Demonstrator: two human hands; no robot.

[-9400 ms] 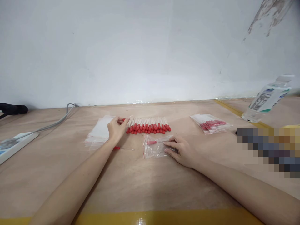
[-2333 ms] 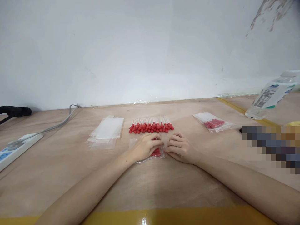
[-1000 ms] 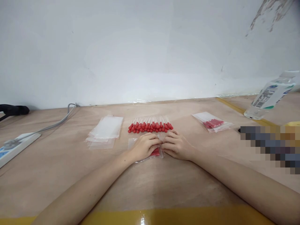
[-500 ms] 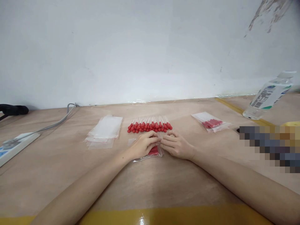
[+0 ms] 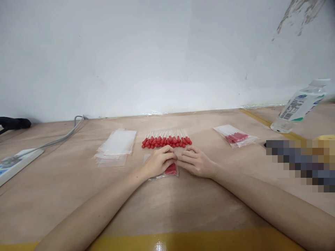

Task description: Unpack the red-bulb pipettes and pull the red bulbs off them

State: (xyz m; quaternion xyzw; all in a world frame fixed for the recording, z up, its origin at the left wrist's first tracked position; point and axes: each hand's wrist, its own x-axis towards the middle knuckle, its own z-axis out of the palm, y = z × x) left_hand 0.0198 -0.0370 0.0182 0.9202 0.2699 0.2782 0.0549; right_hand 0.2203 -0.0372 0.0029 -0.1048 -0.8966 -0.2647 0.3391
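Observation:
A small clear zip bag (image 5: 171, 170) with red pieces inside lies on the table, partly covered by my hands. My left hand (image 5: 161, 161) rests over the bag, thumb and fingers pinched on its right edge. From the other side my right hand (image 5: 196, 162) meets it, fingertips bent together at the same edge. The fingertips hide just how the edge is gripped. Right behind my hands lies a row of thin pale sticks with rounded red ends (image 5: 167, 141), red ends toward me.
A stack of flat clear bags (image 5: 117, 143) lies to the left. Filled bags with red contents (image 5: 235, 136) are on the right. Farther right stands a tilted-looking plastic bottle (image 5: 299, 108). A power strip (image 5: 23, 162) with a grey cable sits at the far left, below the wall.
My right fingertips have shifted slightly left along the bag's edge, closer to my left hand. The bag's right edge has moved slightly left. Everything else looks the same.

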